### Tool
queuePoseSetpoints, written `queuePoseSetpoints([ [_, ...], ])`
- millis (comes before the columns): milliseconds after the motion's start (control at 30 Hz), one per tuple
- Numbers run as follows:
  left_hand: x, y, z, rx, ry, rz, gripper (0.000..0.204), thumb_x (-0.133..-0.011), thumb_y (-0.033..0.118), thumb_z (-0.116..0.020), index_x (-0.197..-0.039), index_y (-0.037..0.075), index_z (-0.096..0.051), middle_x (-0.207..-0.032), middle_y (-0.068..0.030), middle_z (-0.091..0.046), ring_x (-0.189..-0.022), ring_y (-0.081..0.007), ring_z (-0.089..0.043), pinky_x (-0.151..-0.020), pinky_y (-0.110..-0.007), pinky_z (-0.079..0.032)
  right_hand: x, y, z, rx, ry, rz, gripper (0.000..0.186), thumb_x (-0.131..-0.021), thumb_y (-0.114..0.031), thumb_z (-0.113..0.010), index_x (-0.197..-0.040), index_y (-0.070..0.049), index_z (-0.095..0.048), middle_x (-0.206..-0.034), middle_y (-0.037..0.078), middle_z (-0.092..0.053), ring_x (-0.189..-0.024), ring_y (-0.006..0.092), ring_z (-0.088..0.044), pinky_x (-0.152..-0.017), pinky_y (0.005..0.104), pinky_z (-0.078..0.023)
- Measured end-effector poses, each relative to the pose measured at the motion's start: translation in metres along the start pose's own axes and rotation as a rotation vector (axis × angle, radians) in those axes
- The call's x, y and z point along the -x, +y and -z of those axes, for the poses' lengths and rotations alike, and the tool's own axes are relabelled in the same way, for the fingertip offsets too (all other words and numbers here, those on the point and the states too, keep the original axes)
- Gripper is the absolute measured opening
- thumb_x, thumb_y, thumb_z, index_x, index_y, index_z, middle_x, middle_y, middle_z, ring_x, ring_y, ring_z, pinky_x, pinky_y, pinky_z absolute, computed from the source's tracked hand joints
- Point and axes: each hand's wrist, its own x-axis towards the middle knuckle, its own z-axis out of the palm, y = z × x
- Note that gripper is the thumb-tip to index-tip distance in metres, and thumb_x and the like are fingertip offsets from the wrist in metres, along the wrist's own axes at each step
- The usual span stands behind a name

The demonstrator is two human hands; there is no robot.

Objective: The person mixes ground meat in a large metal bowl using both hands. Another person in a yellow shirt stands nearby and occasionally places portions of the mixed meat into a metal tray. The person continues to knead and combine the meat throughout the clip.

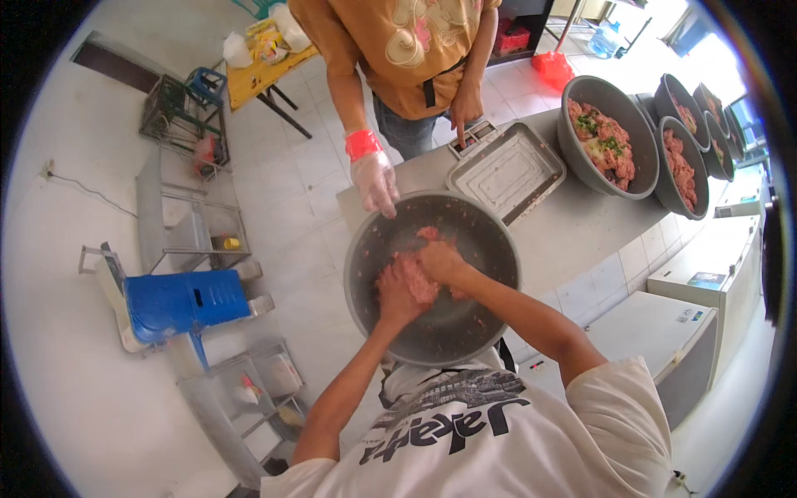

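Both hands work pink mince in a grey bowl on the table. The left hand and right hand curl their fingers into the meat. A co-worker's gloved hand touches the bowl's rim.

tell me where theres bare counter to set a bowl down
Bare counter lies between the metal tray, the big mixing bowl and the filled meat bowl. The far right is crowded with more bowls.

Left: my bare left hand curled, fingers closed, forearm reaching up from near-left | Right: my bare right hand cupped, just beside it, elbow bent right.
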Motion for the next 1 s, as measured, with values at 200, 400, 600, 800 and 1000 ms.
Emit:
queuePoseSetpoints([
  [200, -0.018, 0.003, -0.003, 0.031, 0.13, -0.108, 0.11, -0.071, 0.048, -0.084, -0.152, -0.003, -0.03, -0.138, -0.0244, -0.044, -0.121, -0.0438, -0.049, -0.105, -0.054, -0.038, -0.008, 0.067, 0.013, -0.662, -0.184, 0.118, 0.031, -0.093, -0.031, -0.065, -0.099, -0.001, -0.074, -0.082, 0.015, -0.074, -0.073, 0.0245, -0.071, -0.072, 0.041, -0.055],
  [400, -0.009, 0.005, 0.004, 0.027, 0.054, -0.067, 0.098, -0.076, 0.056, -0.077, -0.151, 0.006, -0.038, -0.135, -0.0246, -0.045, -0.119, -0.0448, -0.049, -0.102, -0.054, -0.04, -0.012, 0.079, 0.003, -0.725, -0.235, 0.118, 0.036, -0.093, -0.037, -0.066, -0.105, -0.004, -0.076, -0.091, 0.015, -0.075, -0.085, 0.0282, -0.073, -0.079, 0.0401, -0.055],
  [600, -0.011, 0.005, 0.002, 0.064, 0.066, -0.032, 0.1, -0.073, 0.052, -0.081, -0.152, 0.009, -0.037, -0.144, -0.0243, -0.042, -0.127, -0.0427, -0.048, -0.106, -0.054, -0.039, -0.019, 0.087, 0.006, -0.473, 0.023, 0.214, 0.045, -0.091, -0.047, -0.066, -0.107, -0.006, -0.076, -0.107, 0.015, -0.075, -0.097, 0.0373, -0.07, -0.088, 0.0428, -0.054],
  [800, -0.021, -0.012, 0.0, 0.028, -0.053, -0.006, 0.116, -0.069, 0.051, -0.084, -0.157, 0.006, -0.024, -0.153, -0.026, -0.035, -0.136, -0.0458, -0.042, -0.113, -0.054, -0.037, -0.025, 0.032, 0.032, 0.143, -0.105, 0.051, 0.035, -0.09, -0.036, -0.063, -0.103, -0.006, -0.076, -0.111, 0.018, -0.073, -0.098, 0.0361, -0.072, -0.086, 0.0492, -0.056],
  [1000, -0.009, -0.016, -0.014, 0.142, -0.07, 0.0, 0.12, -0.064, 0.05, -0.089, -0.158, 0.013, -0.024, -0.154, -0.0214, -0.033, -0.136, -0.0416, -0.044, -0.109, -0.051, -0.043, 0.041, -0.027, 0.077, 0.123, 0.087, -0.075, 0.034, -0.09, -0.035, -0.064, -0.098, -0.005, -0.077, -0.106, 0.018, -0.074, -0.101, 0.0334, -0.073, -0.085, 0.0487, -0.058],
])
